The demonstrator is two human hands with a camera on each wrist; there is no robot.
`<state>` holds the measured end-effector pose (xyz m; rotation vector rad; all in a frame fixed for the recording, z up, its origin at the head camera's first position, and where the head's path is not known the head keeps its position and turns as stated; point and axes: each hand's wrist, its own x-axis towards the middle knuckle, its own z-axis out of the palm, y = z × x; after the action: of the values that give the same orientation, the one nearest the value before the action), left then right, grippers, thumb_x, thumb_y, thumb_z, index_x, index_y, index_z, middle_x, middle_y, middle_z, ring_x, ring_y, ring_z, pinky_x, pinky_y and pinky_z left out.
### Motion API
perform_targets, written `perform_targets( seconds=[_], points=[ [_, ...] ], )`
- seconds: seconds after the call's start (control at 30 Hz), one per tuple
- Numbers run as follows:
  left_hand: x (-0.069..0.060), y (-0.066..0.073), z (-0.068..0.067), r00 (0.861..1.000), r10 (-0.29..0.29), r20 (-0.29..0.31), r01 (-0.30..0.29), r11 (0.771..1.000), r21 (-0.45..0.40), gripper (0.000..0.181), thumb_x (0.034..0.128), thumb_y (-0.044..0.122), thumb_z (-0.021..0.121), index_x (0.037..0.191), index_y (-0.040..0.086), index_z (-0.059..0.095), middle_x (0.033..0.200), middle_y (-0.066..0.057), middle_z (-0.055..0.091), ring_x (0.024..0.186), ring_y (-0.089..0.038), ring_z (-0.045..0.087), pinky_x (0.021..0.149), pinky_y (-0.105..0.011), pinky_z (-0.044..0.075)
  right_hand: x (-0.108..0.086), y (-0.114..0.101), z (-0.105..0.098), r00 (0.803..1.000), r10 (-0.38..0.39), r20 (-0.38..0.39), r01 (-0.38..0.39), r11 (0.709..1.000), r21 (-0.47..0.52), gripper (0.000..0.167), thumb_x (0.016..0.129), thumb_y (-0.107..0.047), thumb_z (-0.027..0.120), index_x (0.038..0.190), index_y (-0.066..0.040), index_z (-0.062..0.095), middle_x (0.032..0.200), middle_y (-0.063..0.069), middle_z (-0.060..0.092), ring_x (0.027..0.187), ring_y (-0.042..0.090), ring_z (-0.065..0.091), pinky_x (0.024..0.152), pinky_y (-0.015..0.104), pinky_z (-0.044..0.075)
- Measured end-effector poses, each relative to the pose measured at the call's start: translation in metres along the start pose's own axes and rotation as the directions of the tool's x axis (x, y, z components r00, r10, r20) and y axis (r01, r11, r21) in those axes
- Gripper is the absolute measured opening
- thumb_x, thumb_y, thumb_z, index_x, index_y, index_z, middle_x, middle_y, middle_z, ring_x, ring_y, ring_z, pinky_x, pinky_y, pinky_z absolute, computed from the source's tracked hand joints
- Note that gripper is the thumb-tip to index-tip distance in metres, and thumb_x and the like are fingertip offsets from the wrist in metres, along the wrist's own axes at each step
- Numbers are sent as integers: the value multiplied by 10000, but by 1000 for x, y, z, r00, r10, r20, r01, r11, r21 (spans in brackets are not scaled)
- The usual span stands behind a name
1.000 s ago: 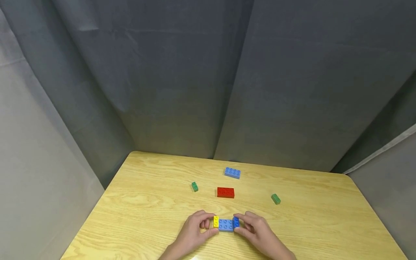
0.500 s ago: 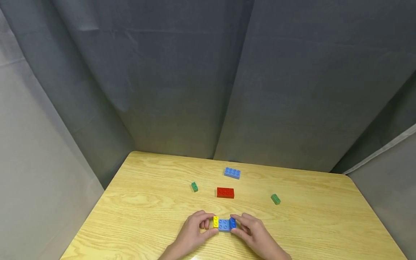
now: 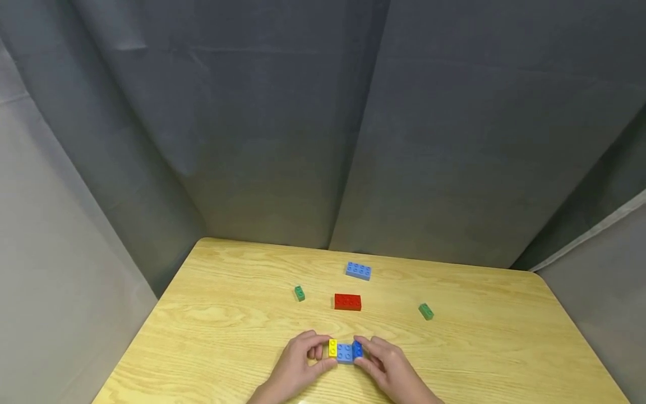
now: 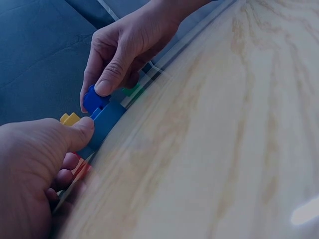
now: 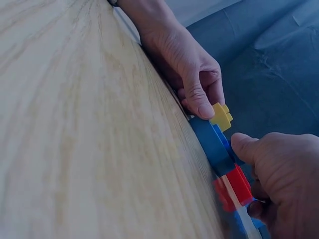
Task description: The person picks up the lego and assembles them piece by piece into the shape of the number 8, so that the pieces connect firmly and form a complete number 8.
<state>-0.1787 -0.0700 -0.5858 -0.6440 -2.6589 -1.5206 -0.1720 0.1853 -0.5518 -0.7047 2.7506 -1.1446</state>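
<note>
In the head view a light blue toy building brick (image 3: 345,353) lies on the table near the front, studs up. Its left end carries a small yellow brick (image 3: 332,348), which my left hand (image 3: 298,359) pinches between thumb and fingers. A small dark blue brick (image 3: 358,349) is pinched in my right hand (image 3: 386,362) over the light blue one, farther right and leaning slightly. From the left wrist the dark blue brick (image 4: 94,100) appears tilted above the studs; whether it is pressed on, I cannot tell. The right thumb partly hides it in the right wrist view.
Beyond the hands lies a red brick (image 3: 347,302), with another light blue brick (image 3: 359,271) farther back. One small green brick (image 3: 300,293) sits left of the red one, and a second green brick (image 3: 426,311) to its right. Grey curtains (image 3: 272,140) enclose the wooden table (image 3: 202,336).
My right hand has shifted left with the dark blue brick, which now leans and covers more of the light blue brick's studs. The left hand keeps its grip on the yellow brick.
</note>
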Motion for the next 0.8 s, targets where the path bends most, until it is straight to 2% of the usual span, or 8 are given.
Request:
perform_targets(
  seconds=[0.4,0.67,0.8],
  points=[
    [-2,0,2,1000,0,8,0,1000,-10,484,897,382,822,1248,59,744,812,96,544,727,1,448,640,-166,420,-3,-2,6,1000,-14,-6,14,995,-99,495,1047,-365,639,1414,-34,633,802,-172,495,654,-38,422,584,189,424],
    [-4,-2,2,1000,1,2,-1,1000,-1,492,891,398,821,1245,65,747,805,110,529,725,4,442,639,-168,416,-4,-1,8,999,-42,-14,40,995,-89,493,1040,-321,660,1422,-11,618,806,-176,506,643,-48,425,577,185,433],
    [-4,-2,2,1000,13,0,-13,1000,-4,489,891,387,823,1242,56,746,802,108,532,721,10,440,634,-168,418,-7,3,12,997,-69,-46,67,996,-60,493,1030,-301,678,1413,4,622,821,-180,531,647,-58,433,587,181,441]
  ],
)
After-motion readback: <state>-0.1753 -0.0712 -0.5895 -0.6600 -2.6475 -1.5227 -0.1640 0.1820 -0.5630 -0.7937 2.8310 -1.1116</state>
